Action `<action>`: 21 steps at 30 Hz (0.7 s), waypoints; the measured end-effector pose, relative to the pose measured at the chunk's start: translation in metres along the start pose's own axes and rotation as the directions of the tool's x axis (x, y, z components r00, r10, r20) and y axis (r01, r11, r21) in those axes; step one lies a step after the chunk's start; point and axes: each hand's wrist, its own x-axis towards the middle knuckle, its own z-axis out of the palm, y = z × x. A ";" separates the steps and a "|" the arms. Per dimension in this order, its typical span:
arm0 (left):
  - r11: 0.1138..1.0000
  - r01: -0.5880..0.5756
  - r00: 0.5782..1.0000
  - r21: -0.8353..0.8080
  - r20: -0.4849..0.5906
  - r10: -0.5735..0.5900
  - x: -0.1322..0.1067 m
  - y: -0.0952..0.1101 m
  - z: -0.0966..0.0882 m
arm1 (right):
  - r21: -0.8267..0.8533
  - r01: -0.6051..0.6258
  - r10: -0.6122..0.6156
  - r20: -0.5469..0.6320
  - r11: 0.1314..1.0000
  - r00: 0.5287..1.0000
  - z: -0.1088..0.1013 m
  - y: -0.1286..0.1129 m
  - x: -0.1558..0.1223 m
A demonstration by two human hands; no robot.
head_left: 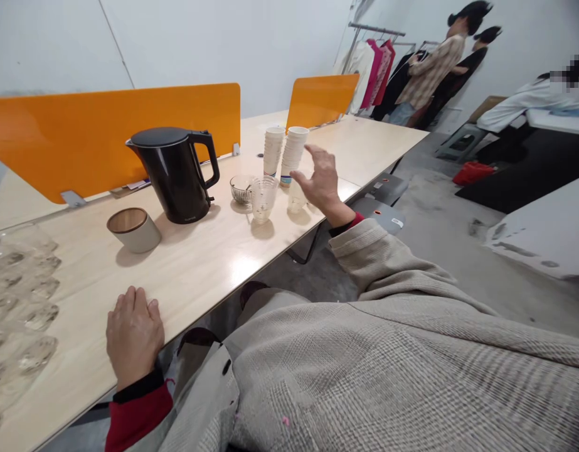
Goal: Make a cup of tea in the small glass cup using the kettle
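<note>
My left hand (133, 333) lies flat on the table near its front edge, fingers stretched out and nothing held. Raised at the right, my right hand (321, 179) is open, thumb and fingers apart. Just left of it stand two tall stacks of white paper cups (295, 147); whether the fingertips touch the nearer stack I cannot tell. Below the thumb is a clear plastic cup (296, 201), partly hidden by the hand. A stack of clear plastic cups (263, 199) stands beside a ribbed glass bowl (241, 190), which has something dark inside.
A black electric kettle (171, 176) and a grey canister with a brown inside (141, 235) are on the wooden table (195, 263). Many clear cups (37, 314) fill its left end. Orange dividers (115, 132) run behind. People stand by a clothes rack (376, 30) at the back right.
</note>
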 end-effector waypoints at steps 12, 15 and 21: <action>1.000 -0.015 1.000 -0.027 -0.018 0.014 -0.001 -0.002 0.002 | -0.024 -0.196 0.197 0.118 0.980 0.973 0.057 0.051 0.007; 1.000 -0.018 1.000 -0.017 -0.002 0.018 0.000 -0.001 0.000 | -0.018 -0.221 0.221 0.143 0.975 0.965 0.060 0.049 0.007; 1.000 -0.004 1.000 -0.001 0.000 0.004 -0.001 0.001 0.000 | -0.009 -0.211 0.210 0.148 0.977 0.966 0.062 0.038 0.006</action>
